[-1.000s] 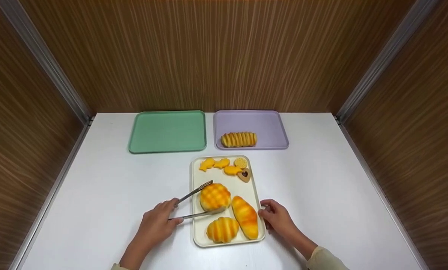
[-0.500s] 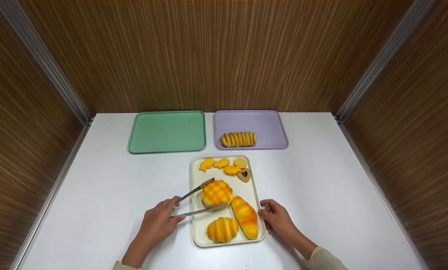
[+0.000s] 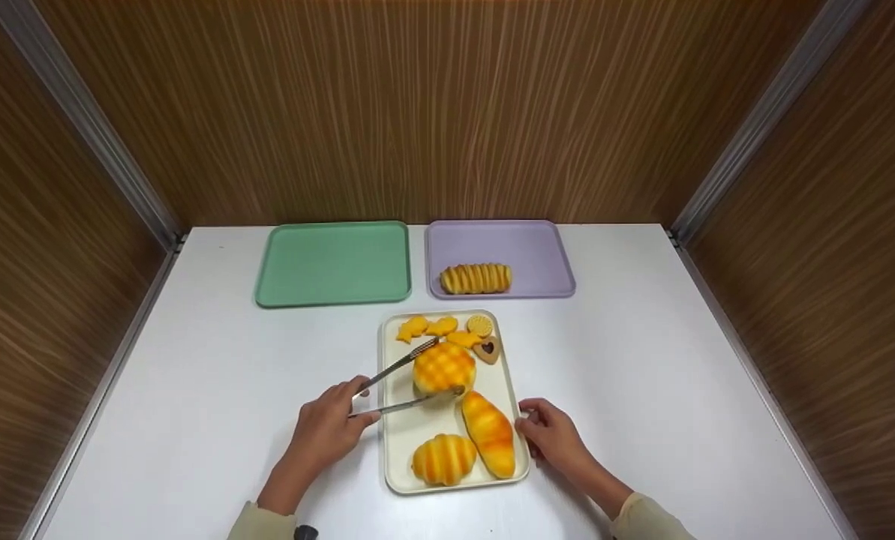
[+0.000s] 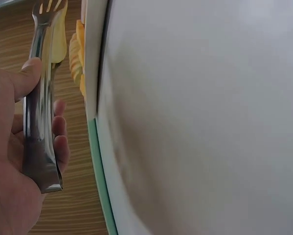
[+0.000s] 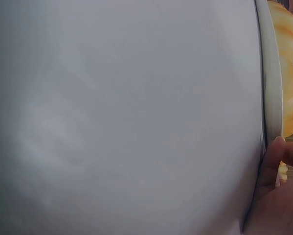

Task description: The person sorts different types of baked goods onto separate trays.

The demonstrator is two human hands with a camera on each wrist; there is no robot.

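Observation:
My left hand (image 3: 331,424) grips a pair of metal tongs (image 3: 398,369), its thumb on one arm and its fingers round the other. Between the tong tips sits a round bun (image 3: 445,367) with a grid-marked orange top, seemingly raised a little over the cream tray (image 3: 402,416). At that tray's right edge, my right hand (image 3: 560,439) pinches the rim with thumb and finger. A long bread roll (image 3: 490,435) and a croissant-like bun (image 3: 444,459) lie in the tray's near half. In the left wrist view the tongs (image 4: 40,117) cross the palm.
Fish-shaped biscuits (image 3: 442,326), a round biscuit (image 3: 480,325) and a heart-centred biscuit (image 3: 488,349) lie at the cream tray's far end. Behind stand a green tray (image 3: 334,262) and a purple tray (image 3: 541,255), the latter bearing a ridged bread loaf (image 3: 476,278). Wood-grain panels enclose the white table.
My left hand, the tongs and the round bun have moved away from me and slightly right, toward the biscuits. My right hand has stayed at the tray's rim.

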